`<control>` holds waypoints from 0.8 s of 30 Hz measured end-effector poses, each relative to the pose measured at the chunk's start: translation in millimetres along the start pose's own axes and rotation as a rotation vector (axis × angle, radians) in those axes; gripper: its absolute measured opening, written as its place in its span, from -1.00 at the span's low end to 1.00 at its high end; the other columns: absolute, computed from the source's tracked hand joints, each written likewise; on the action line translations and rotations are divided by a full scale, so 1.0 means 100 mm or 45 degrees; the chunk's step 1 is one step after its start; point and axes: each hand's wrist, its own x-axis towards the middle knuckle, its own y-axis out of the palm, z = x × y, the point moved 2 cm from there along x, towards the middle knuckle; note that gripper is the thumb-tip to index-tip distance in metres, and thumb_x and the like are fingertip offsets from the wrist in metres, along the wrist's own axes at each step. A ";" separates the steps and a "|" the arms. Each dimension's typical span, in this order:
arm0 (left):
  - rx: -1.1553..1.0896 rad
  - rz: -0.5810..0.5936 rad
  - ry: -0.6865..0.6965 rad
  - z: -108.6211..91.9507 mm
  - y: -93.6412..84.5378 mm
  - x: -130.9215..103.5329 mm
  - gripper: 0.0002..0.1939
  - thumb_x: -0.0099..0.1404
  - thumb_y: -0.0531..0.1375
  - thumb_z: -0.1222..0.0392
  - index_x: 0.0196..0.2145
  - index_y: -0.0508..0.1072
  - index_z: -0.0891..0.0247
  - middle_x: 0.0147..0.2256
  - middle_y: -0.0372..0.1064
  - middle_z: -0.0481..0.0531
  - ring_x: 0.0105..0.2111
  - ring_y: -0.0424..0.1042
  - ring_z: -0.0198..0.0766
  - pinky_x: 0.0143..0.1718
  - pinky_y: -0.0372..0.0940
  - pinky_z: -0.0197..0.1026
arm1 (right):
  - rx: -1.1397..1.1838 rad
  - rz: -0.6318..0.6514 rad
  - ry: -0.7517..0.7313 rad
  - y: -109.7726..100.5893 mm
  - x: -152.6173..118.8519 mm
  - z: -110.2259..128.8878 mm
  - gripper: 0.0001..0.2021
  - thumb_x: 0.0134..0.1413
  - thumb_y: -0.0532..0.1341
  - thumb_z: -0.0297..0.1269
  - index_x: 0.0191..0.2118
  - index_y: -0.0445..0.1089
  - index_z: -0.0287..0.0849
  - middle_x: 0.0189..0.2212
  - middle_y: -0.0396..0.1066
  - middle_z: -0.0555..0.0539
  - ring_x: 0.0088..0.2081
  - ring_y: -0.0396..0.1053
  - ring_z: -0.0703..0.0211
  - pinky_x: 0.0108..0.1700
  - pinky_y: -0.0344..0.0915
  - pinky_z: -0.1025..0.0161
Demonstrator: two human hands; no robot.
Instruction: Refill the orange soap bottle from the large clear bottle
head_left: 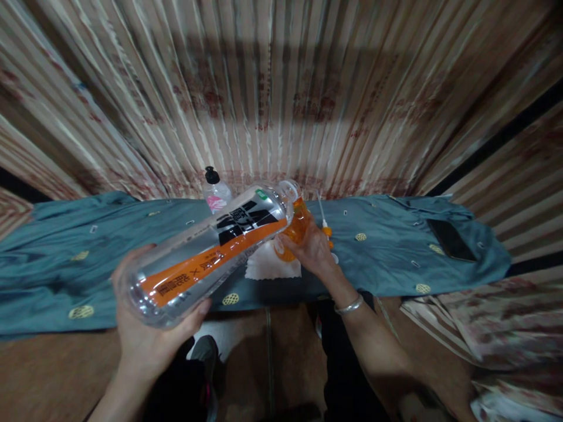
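Note:
My left hand [149, 328] is wrapped round the base of a large clear bottle [206, 252] with an orange and black label. The bottle is tilted, its open-looking neck up and to the right. My right hand [310, 246] grips a small orange bottle [297, 223] close beside that neck; whether the two touch cannot be made out. A white cloth [270, 264] lies below the orange bottle. Just right of my right hand is an orange pump top [326, 230] with a thin clear tube.
Behind the large bottle stands a clear bottle with a black cap [212, 174]. A dark phone [451, 239] lies at the right on the teal tablecloth [378, 258]. A pleated curtain [281, 105] hangs behind the narrow table.

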 end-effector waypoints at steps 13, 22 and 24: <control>-0.064 -0.048 0.223 -0.27 0.09 0.05 -0.17 0.01 0.48 -0.13 0.19 0.38 0.16 -0.05 0.48 0.06 -0.20 0.59 -0.07 -0.20 0.57 0.00 | -0.011 -0.024 0.025 0.00 -0.01 -0.08 -0.20 0.12 0.38 0.13 0.35 0.29 -0.22 -0.02 0.66 -0.33 -0.04 0.66 -0.27 -0.01 0.60 -0.10; -0.208 0.003 -0.031 -0.36 0.13 0.00 -0.23 -0.05 0.43 0.08 0.14 0.35 0.02 -0.12 0.52 0.04 -0.25 0.63 0.05 -0.25 0.61 0.13 | -0.051 -0.058 0.057 -0.01 -0.03 -0.07 -0.30 0.11 0.34 0.18 0.22 0.36 -0.20 -0.08 0.66 -0.34 -0.10 0.65 -0.31 -0.06 0.59 -0.22; -0.257 0.003 -0.067 -0.38 0.14 0.00 -0.22 -0.09 0.45 0.08 0.12 0.35 0.04 -0.16 0.53 0.03 -0.27 0.63 0.04 -0.26 0.61 0.10 | -0.050 -0.064 0.068 -0.02 -0.04 -0.06 -0.30 0.10 0.33 0.20 0.19 0.37 -0.22 -0.11 0.66 -0.35 -0.12 0.65 -0.33 -0.06 0.59 -0.23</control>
